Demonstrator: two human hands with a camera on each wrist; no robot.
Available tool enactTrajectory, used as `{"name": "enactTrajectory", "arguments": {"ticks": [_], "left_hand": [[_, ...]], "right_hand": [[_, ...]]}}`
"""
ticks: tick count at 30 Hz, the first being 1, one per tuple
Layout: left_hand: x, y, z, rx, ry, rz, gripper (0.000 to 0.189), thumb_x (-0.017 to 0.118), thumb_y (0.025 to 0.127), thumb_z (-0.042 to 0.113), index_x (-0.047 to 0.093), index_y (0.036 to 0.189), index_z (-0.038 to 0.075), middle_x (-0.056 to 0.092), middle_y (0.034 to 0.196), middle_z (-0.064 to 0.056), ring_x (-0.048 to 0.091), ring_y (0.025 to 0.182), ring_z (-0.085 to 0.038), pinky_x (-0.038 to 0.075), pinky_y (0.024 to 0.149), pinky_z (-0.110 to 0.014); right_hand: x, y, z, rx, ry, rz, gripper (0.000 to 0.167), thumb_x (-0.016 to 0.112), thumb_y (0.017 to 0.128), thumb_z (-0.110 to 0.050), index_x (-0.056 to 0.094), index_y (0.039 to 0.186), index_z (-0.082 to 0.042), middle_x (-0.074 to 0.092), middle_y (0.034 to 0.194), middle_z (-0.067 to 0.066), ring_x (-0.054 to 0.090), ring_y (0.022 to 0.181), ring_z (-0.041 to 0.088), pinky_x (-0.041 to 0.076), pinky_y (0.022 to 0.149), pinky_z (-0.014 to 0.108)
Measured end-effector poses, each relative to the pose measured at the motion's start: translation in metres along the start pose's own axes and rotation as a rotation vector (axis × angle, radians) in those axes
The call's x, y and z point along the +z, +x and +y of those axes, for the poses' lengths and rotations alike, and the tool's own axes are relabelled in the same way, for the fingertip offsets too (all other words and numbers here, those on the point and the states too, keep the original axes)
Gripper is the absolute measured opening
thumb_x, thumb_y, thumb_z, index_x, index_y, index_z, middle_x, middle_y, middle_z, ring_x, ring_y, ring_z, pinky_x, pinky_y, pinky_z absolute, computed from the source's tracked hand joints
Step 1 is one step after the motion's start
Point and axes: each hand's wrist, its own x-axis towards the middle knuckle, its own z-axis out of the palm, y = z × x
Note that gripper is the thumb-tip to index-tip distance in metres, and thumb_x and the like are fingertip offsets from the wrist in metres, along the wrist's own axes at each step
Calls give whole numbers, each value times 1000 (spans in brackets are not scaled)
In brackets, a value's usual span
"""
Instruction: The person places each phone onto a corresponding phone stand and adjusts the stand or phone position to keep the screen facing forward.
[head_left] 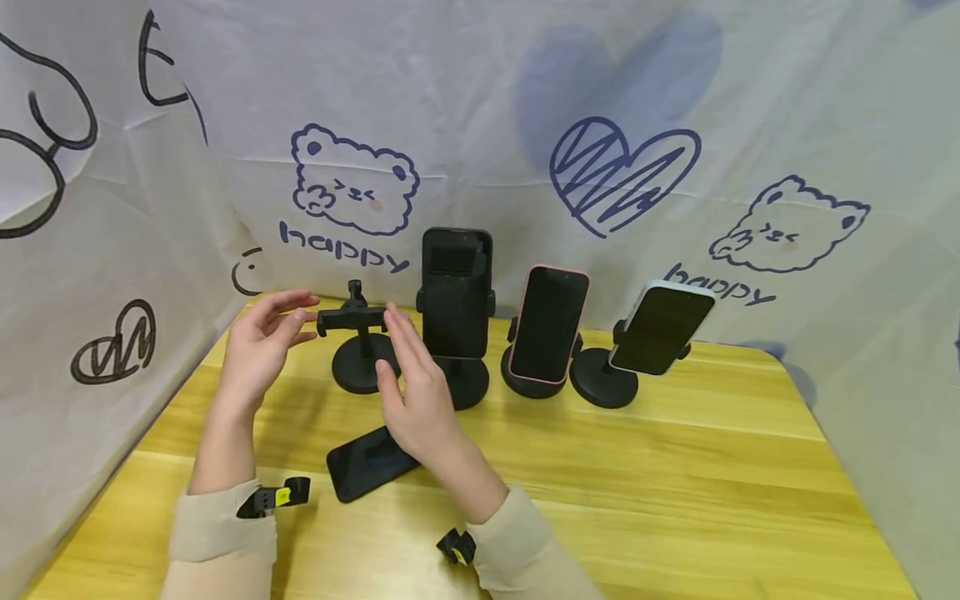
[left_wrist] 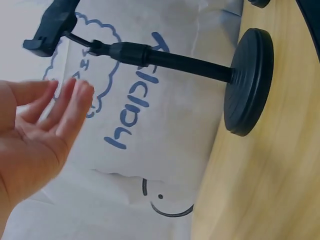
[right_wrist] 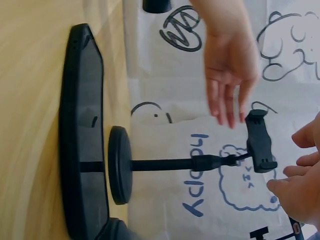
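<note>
A black phone stand (head_left: pixel 365 354) with a round base stands at the left of a row, its clamp (head_left: pixel 352 320) holding no phone. My left hand (head_left: pixel 258 342) is beside the clamp's left end, fingers loosely bent and holding nothing. On the clamp's other side is my right hand (head_left: pixel 420 400), fingers extended, close to its right end. In the left wrist view the left hand (left_wrist: pixel 45 130) shows a gap to the clamp (left_wrist: pixel 52 27). The right wrist view has both hands on either side of the clamp (right_wrist: pixel 260 142). A black phone (head_left: pixel 367 467) lies flat on the table, partly hidden by the right hand.
Right of the bare stand, three more stands carry a black phone (head_left: pixel 456 292), a pink-edged phone (head_left: pixel 550 325) and a white-edged phone (head_left: pixel 663 327). A white printed cloth (head_left: pixel 480 158) hangs behind the wooden table (head_left: pixel 675 500) and along its sides.
</note>
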Motion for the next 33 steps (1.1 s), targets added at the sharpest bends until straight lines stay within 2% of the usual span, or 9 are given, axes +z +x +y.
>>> {"name": "enactTrajectory", "arguments": {"ticks": [3, 6, 13, 17, 21, 27, 30, 33], "left_hand": [[-2, -3, 5, 67, -33, -57, 36, 55, 109, 14, 57, 141, -2, 64, 129, -2, 65, 111, -10, 58, 87, -18], [-3, -5, 10, 97, -60, -106, 37, 58, 107, 12, 58, 142, -2, 65, 130, -3, 65, 113, -10, 58, 88, -18], [0, -8, 14, 109, 33, -161, 37, 67, 102, 8, 61, 137, -3, 67, 122, 4, 70, 100, -6, 56, 89, -15], [1, -7, 14, 118, 68, -152, 33, 68, 102, 8, 64, 133, -3, 68, 115, 6, 70, 95, -7, 56, 89, -15], [2, -8, 14, 119, 94, -130, 32, 67, 103, 11, 66, 131, -3, 68, 115, 6, 68, 101, -5, 54, 89, -13], [2, -8, 13, 79, 176, -73, 31, 68, 103, 14, 69, 131, 2, 68, 116, 7, 64, 106, 2, 51, 88, -10], [3, -8, 13, 64, 205, -49, 30, 68, 103, 15, 70, 131, 4, 68, 116, 5, 63, 104, 4, 50, 88, -9], [5, -8, 13, 71, 215, -31, 30, 67, 103, 15, 70, 130, 4, 68, 114, 8, 64, 101, 4, 50, 87, -10]], "right_hand": [[2, 2, 2, 62, 6, -35, 57, 49, 109, -4, 28, 161, 4, 24, 171, 13, 25, 156, 22, 28, 124, 39], [4, 4, 4, 114, 29, -55, 59, 48, 109, -4, 24, 163, 2, 20, 172, 8, 23, 157, 20, 26, 125, 39], [9, 5, 9, 152, 57, -74, 62, 49, 109, -5, 22, 165, -3, 19, 173, 7, 20, 158, 20, 24, 126, 39], [9, 4, 10, 159, 49, -88, 65, 51, 108, -8, 20, 165, -4, 16, 174, 4, 20, 158, 18, 27, 126, 39], [8, 2, 10, 159, 53, -118, 68, 53, 108, -10, 17, 166, -5, 12, 174, 2, 17, 158, 17, 26, 126, 39], [7, 1, 12, 136, 55, -151, 73, 58, 106, -12, 16, 166, -3, 10, 174, 2, 15, 159, 17, 23, 127, 39], [5, 0, 14, 116, 48, -164, 75, 59, 105, -12, 16, 166, -4, 10, 174, 3, 15, 159, 18, 23, 127, 39], [3, -1, 15, 100, 24, -181, 76, 59, 106, -13, 14, 166, -5, 10, 174, 4, 16, 159, 19, 24, 126, 38]]}}
